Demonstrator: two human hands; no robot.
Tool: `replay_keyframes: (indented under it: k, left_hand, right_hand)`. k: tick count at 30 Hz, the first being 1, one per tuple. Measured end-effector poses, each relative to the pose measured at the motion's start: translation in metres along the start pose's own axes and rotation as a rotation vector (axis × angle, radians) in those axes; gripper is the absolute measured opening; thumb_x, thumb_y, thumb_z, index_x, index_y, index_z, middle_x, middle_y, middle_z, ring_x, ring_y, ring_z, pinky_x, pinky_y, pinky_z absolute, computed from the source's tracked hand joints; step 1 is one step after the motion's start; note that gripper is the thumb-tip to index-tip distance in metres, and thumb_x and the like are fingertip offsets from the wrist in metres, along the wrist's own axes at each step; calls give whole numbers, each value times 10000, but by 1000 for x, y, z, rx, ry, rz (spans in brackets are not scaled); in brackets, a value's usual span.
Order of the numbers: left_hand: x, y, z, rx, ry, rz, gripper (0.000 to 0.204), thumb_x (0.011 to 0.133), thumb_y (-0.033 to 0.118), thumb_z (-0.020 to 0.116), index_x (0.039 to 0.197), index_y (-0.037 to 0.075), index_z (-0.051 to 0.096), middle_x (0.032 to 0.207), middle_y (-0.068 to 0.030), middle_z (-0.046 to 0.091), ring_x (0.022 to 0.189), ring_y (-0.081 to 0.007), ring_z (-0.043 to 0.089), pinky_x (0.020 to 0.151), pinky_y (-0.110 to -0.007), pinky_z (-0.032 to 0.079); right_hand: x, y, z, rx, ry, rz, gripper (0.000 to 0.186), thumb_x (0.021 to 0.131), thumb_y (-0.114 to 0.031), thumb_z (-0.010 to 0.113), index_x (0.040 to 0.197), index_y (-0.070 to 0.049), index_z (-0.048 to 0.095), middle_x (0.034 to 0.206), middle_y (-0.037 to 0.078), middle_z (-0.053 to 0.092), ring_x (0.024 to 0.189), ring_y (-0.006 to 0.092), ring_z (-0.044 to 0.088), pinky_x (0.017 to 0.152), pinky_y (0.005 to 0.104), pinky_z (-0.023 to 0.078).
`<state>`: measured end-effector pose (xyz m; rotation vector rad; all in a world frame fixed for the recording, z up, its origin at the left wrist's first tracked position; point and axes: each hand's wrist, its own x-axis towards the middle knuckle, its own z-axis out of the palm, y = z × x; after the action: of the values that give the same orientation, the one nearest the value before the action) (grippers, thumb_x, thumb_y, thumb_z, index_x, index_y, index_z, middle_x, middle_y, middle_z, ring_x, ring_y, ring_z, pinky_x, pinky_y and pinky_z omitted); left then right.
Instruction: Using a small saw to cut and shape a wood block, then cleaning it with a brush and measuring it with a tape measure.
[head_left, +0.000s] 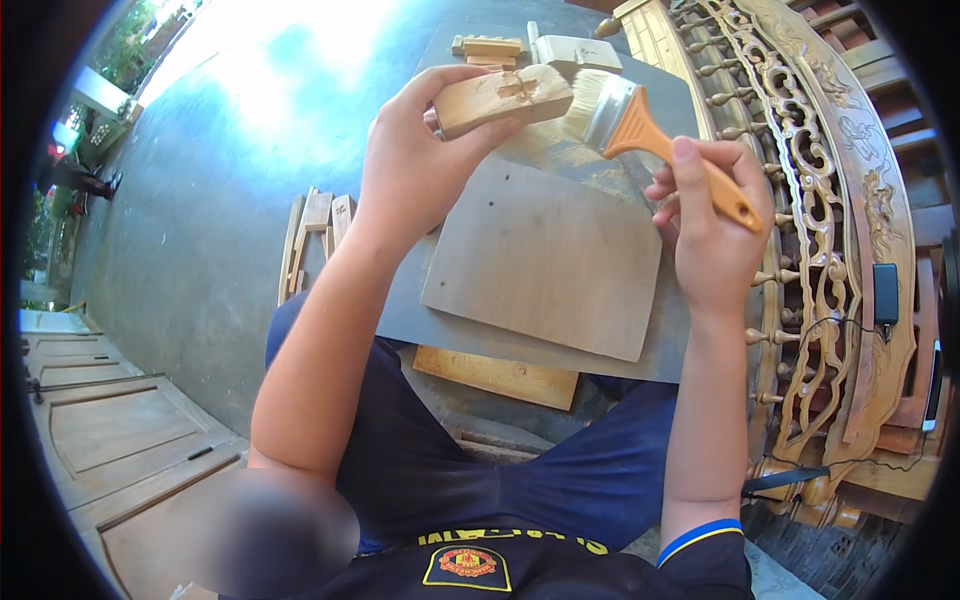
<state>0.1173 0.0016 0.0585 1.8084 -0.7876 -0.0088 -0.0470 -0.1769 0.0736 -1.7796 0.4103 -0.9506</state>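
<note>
My left hand [425, 150] grips a short wooden block [510, 97] from its left end, thumb along the near side. A rough, chipped recess shows in the block's upper face. In my right hand [715, 200] is a wide paintbrush [640, 125] with an orange handle, a metal band and pale bristles. The bristle tips are at the block's right end, touching or very close to it; I cannot tell which. Below both hands lies a flat brown wooden board [550, 260] on a grey work surface [640, 363], with sawdust scattered beyond it.
Small wooden pieces [488, 47] and a pale box-like object [575, 52] sit at the far side. Carved wooden furniture panels [800, 200] stand along the right. Wood offcuts [318, 225] lie left of the work surface. Panelled wooden doors [140, 430] are at lower left.
</note>
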Motion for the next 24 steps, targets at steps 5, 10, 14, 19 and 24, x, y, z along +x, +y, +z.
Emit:
replay_keyframes:
  k: [5,10,14,19,24]
  left_hand:
    - [-1,-3,7,165,11,75,423,886,62,799,1296,66,693,1163,-108,740,1054,-205,725,888,-331,613]
    - [-2,1,12,246,-26,243,486,842,-84,736,1283,120,710,1266,-123,721,1109,-257,723,868,-372,643]
    - [-6,-2,12,289,-52,329,480,830,-93,742,1269,100,712,1276,-133,717,1110,-268,725,845,-376,652]
    - [-3,-1,19,268,-11,375,468,757,-129,716,1192,43,712,1250,-141,720,1084,-345,712,891,-382,581]
    - [-3,1,17,370,-13,419,455,781,-137,710,1185,70,724,1265,-100,717,1104,-316,712,883,-374,603]
  right_hand:
    - [-12,-16,-10,331,-302,107,190,992,-188,753,982,-20,664,788,45,698,680,78,674,556,207,513]
    - [0,2,-10,6,-110,-19,186,980,-190,768,996,-26,680,788,40,700,686,80,679,574,213,515]
    - [-4,-14,-16,252,-359,115,179,980,-188,765,1012,-28,693,817,42,714,710,90,697,607,225,530]
    - [3,-1,-20,93,-181,62,184,990,-200,753,1009,-28,692,827,49,718,710,92,700,624,229,539]
    - [4,-12,-28,346,-391,217,184,990,-202,751,1012,-29,696,826,54,721,697,99,699,613,236,537]
